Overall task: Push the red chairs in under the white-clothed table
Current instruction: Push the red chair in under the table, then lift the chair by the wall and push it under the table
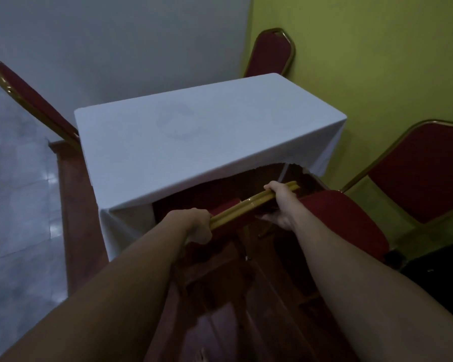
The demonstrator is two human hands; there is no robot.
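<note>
A small table under a white cloth (pixel 194 142) stands in the middle. Right below me, the gold-framed top rail of a red chair's back (pixel 242 207) sits at the table's near edge, its seat hidden under the cloth. My left hand (pixel 198 226) grips the rail's left end and my right hand (pixel 280 202) grips its right end. Another red chair (pixel 413 173) stands to the right, its seat (pixel 351 220) out from the table. A third red chair (pixel 271 54) is at the far end, and a fourth (pixel 29 97) leans in at the left.
A yellow-green wall (pixel 377 61) runs along the right and a white wall (pixel 115 43) behind. A reddish wooden platform (pixel 73 205) carries the table, with pale tiled floor (pixel 19 194) to the left. Something black (pixel 439 270) lies at the lower right.
</note>
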